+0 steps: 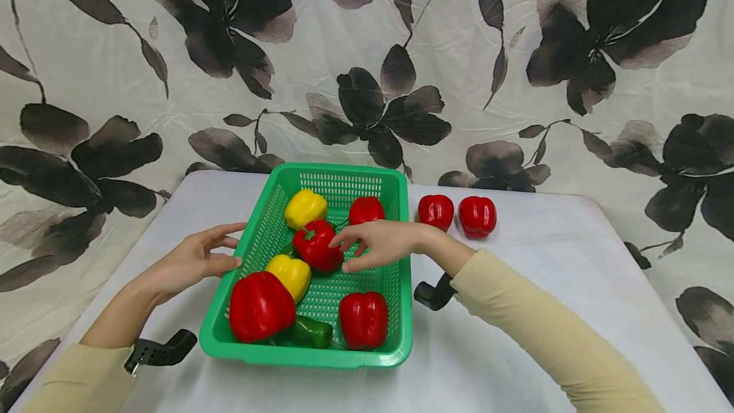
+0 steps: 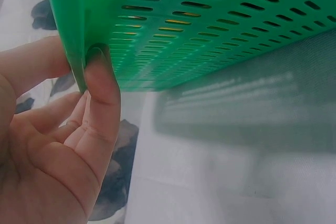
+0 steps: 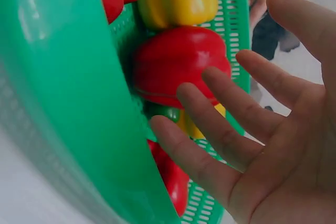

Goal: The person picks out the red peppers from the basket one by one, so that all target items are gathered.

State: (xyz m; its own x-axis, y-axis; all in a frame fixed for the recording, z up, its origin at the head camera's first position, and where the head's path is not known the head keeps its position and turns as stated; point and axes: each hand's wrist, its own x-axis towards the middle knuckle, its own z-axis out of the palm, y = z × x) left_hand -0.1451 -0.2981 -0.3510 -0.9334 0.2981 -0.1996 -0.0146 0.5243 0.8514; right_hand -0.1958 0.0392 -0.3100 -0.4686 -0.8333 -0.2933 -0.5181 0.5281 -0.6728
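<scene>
A green plastic basket (image 1: pixel 321 358) holds several red bell peppers, two yellow ones and green peppers. My left hand (image 1: pixel 192 260) pinches its left rim, thumb and fingers on either side of the edge in the left wrist view. Over the basket's middle reaches my right hand (image 1: pixel 383 244), fingers spread and holding nothing. Its fingertips overlap the right side of a red bell pepper (image 1: pixel 317 250) in the head view. Behind that lie a yellow pepper (image 1: pixel 306 209) and a red one (image 1: pixel 367 210), the latter partly covered by the hand.
Two more red bell peppers (image 1: pixel 436 211) sit outside the basket, on the white table (image 1: pixel 516 273) to its right. Toward the basket's front are a large red pepper (image 1: pixel 260 306), a green pepper (image 1: pixel 309 331) and another red one (image 1: pixel 364 320). A floral cloth (image 1: pixel 367 50) hangs behind.
</scene>
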